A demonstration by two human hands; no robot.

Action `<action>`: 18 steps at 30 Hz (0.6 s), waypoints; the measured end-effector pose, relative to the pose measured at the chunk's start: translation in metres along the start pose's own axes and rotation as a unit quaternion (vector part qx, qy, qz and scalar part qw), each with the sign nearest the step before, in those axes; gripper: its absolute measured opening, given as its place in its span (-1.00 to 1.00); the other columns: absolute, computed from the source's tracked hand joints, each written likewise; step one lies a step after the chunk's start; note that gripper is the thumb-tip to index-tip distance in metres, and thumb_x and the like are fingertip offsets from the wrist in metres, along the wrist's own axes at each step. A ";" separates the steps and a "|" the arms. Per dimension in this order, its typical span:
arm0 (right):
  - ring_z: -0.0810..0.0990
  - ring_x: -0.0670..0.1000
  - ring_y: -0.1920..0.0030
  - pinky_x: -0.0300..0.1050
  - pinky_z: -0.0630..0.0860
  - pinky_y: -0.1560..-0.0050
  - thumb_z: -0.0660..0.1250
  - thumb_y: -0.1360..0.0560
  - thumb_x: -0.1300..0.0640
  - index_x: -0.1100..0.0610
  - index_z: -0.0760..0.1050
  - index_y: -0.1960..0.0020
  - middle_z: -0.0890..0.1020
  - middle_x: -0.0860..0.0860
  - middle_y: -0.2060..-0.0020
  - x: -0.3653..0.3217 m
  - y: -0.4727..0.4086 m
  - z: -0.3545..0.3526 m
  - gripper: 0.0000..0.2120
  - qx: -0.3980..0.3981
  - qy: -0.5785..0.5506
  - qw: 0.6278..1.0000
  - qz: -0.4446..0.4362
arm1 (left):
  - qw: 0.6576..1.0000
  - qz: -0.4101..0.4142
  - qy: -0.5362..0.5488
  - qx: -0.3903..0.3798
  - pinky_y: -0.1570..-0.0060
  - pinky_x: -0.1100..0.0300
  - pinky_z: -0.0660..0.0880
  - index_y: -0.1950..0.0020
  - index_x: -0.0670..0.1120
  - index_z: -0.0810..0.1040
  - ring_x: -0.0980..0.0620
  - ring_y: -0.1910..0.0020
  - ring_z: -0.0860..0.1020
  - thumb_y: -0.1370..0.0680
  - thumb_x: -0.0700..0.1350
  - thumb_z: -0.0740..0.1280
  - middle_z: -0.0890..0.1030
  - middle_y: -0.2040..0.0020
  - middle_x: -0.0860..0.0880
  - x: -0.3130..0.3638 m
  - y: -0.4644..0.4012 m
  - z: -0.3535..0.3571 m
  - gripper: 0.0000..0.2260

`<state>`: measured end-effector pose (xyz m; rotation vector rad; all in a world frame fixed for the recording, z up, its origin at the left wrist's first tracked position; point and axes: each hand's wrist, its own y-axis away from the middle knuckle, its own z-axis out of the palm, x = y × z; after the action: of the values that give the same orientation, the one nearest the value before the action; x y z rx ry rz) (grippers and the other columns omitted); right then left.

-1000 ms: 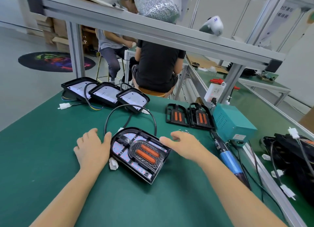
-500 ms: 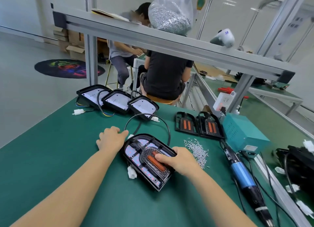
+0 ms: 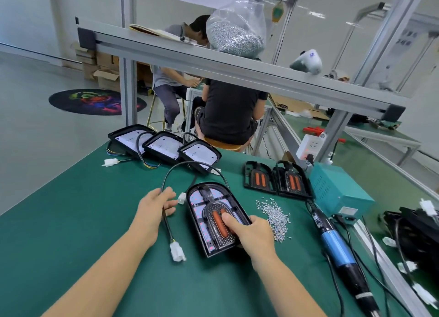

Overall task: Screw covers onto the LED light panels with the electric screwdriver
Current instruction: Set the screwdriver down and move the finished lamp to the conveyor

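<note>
Head view: black arch-shaped LED light panel with orange-lensed cover [image 3: 215, 219] has been swung lengthwise on the green bench [image 3: 78, 221]. Right hand [image 3: 251, 233] now grips its near end, thumb on the lens. Left hand [image 3: 154, 208] pinches the black cable [image 3: 166, 221] aside. Blue electric screwdriver [image 3: 337, 247] lies right of the panel, untouched; screwing not yet begun.

Matt green mat [image 3: 71, 221]; glossy black plastic panel [image 3: 237, 205]; metal screws [image 3: 275, 215].
</note>
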<state>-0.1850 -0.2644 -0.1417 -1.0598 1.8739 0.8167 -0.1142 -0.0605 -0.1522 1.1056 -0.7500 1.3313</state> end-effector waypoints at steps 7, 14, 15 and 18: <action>0.66 0.06 0.13 -0.01 0.59 -0.02 0.56 -0.30 -0.16 0.12 0.60 0.11 0.70 0.01 0.19 -0.013 0.008 0.023 -0.61 0.007 -0.056 0.998 0.021 | 0.991 0.016 0.005 -0.131 -0.05 0.06 0.53 -0.16 -0.20 0.50 -0.07 -0.02 0.63 -0.36 -0.40 0.42 0.66 -0.06 -0.14 -0.010 0.055 0.020 -0.61; 0.68 0.00 0.02 0.02 0.58 -0.14 0.51 -0.43 0.02 0.10 0.56 -0.05 0.70 0.00 0.05 -0.009 0.020 0.032 -0.73 -0.059 -0.163 0.985 0.015 | 0.992 -0.001 0.103 -0.071 0.29 -0.01 0.62 -0.17 -0.02 0.52 -0.15 0.19 0.67 -0.48 -0.42 0.30 0.68 0.03 -0.18 -0.008 0.049 0.029 -0.62; 0.66 -0.03 0.00 -0.06 0.57 -0.13 0.50 -0.44 0.03 0.09 0.55 -0.07 0.69 -0.01 0.00 -0.010 0.021 0.029 -0.73 -0.066 -0.173 0.983 0.012 | 0.991 0.003 0.107 -0.078 0.27 -0.02 0.62 -0.18 -0.02 0.53 -0.16 0.17 0.66 -0.50 -0.41 0.29 0.67 0.00 -0.19 -0.007 0.047 0.027 -0.63; 0.51 -0.06 -0.21 -0.18 0.41 -0.19 0.51 -0.43 0.02 0.04 0.38 -0.31 0.48 -0.07 -0.27 -0.015 0.020 0.020 -0.47 -0.077 -0.211 0.974 0.030 | 0.983 0.013 0.129 -0.129 0.16 -0.06 0.62 -0.22 -0.04 0.54 -0.19 0.04 0.65 -0.54 -0.38 0.23 0.64 -0.10 -0.20 -0.004 0.043 0.024 -0.65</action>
<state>-0.1911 -0.2341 -0.1344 -0.8428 1.5053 1.1408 -0.1532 -0.0885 -0.1397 0.7051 -0.7217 1.3266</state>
